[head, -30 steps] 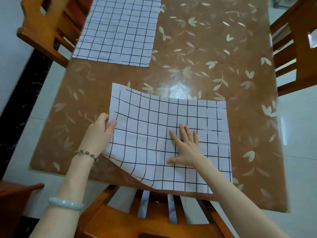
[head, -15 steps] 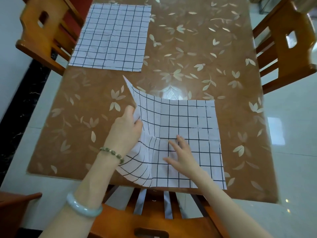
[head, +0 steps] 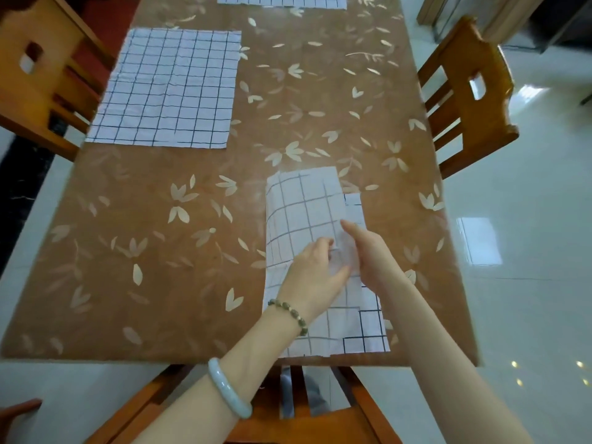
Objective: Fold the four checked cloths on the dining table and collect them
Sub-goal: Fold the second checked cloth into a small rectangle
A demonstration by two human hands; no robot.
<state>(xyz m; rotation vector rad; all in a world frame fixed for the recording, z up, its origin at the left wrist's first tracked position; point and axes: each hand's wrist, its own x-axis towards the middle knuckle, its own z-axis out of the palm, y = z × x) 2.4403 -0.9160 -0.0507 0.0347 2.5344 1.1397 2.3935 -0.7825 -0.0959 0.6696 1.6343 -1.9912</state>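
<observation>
Near cloth (head: 304, 216) lies folded, far cloth (head: 166, 88) flat.

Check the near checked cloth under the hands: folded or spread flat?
Folded over: the near cloth is a narrow doubled strip, its lower layer peeking out along the right edge.

A folded cloth (head: 304, 213) lies on the desk (head: 144, 251), right of the middle and reaching the near edge. The left hand (head: 312, 274) and right hand (head: 371, 254) sit side by side on it. A flat cloth (head: 166, 88) lies farther back by the left edge, and a third cloth (head: 282, 0) lies behind that, toward the far end.
</observation>
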